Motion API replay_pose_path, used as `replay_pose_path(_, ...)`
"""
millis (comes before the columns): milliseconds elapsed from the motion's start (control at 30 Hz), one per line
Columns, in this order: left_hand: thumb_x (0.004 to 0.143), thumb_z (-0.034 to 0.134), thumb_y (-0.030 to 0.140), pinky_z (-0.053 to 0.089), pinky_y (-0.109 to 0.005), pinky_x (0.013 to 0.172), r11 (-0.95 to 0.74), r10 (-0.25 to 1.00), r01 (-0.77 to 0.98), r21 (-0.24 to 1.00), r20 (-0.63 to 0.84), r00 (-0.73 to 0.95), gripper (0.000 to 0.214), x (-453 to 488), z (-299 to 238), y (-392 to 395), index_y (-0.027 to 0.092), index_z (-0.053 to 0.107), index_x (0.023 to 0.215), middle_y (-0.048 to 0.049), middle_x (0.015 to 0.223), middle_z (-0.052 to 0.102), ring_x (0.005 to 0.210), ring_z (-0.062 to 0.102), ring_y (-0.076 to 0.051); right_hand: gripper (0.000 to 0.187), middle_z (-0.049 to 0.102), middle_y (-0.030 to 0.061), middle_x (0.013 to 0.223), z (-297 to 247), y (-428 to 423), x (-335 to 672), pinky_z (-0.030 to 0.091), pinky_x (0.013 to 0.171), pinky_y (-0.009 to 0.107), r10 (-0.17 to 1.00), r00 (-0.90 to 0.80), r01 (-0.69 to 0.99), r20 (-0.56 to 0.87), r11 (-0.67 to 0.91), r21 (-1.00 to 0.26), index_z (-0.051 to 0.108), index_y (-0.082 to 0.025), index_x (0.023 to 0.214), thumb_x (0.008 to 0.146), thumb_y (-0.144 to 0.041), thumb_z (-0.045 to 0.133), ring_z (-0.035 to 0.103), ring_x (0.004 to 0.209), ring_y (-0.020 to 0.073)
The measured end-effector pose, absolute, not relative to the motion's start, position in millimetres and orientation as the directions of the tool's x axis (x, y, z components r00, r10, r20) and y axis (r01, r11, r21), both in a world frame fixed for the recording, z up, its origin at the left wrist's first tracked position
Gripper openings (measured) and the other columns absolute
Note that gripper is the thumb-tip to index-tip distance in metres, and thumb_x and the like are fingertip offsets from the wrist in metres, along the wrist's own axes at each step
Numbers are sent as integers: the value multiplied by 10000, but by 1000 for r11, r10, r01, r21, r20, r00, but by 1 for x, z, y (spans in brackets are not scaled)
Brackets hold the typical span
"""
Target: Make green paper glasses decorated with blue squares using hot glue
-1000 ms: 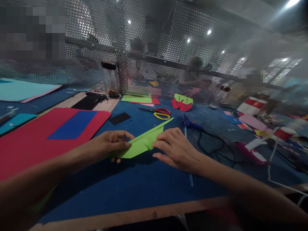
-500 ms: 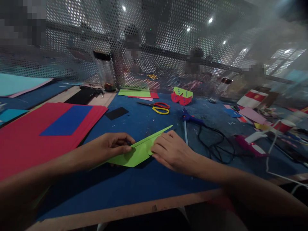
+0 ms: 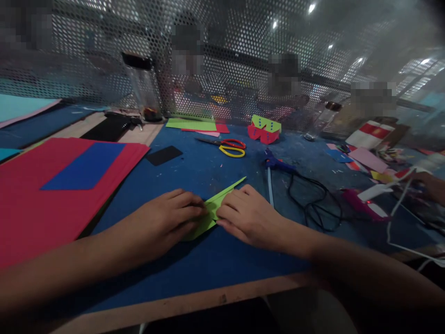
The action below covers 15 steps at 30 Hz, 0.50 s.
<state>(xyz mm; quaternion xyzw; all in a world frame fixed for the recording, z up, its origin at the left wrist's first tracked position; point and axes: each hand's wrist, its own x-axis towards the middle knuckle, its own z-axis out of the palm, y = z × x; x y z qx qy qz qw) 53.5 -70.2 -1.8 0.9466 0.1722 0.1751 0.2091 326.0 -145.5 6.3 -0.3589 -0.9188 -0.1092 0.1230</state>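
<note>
Left hand [image 3: 170, 222]: fingers on green paper [image 3: 218, 201], pinch unclear | right hand [image 3: 248, 215]: fingers pinching it | keep fold straight; press evenly

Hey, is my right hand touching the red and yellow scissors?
Apart: the head view shows blue tabletop between the right hand and the scissors.

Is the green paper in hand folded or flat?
Folded, apparently: the green paper has a narrow strip along its far edge. The left hand and right hand hide parts.
</note>
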Motion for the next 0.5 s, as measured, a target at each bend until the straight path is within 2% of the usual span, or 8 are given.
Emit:
replay_pose_path(100,1078,496,194,562,-398,1000,-885,371,257,388,253,894,353,56,-2,-70,236,805,1244,-116,1271,777,1136,723,-272,270,724,88,1031,9,-147,325,349,845,404,645,-706,693,293,715,96,677,-184,1033,1170,-282,465,592,949,231)
replay_pose_path(233,1077,483,202,558,-399,984,-896,351,248,368,244,904,357,57,1,-68,232,807,1223,-116,1242,779,1110,726,-273,226,724,86,1044,8,-148,324,364,844,394,664,-681,706,309,708,33,690,-184,1038,1153,-274,518,593,940,226)
replay_pose_path(333,1086,470,216,555,-376,965,-879,357,240,411,236,904,364,59,3,-66,246,824,1168,-103,1206,787,1083,728,-258,188,734,85,1047,6,-148,322,373,837,380,711,-630,727,312,681,-83,695,-185,1057,1139,-265,546,615,968,227)
replay_pose_path(500,1085,504,232,543,-319,886,-830,385,216,514,249,889,336,65,3,-60,253,839,1077,-84,1117,773,1009,724,-224,126,737,67,1017,8,-148,317,380,822,357,800,-531,754,281,597,-274,663,-193,983,1086,-216,594,640,951,214)
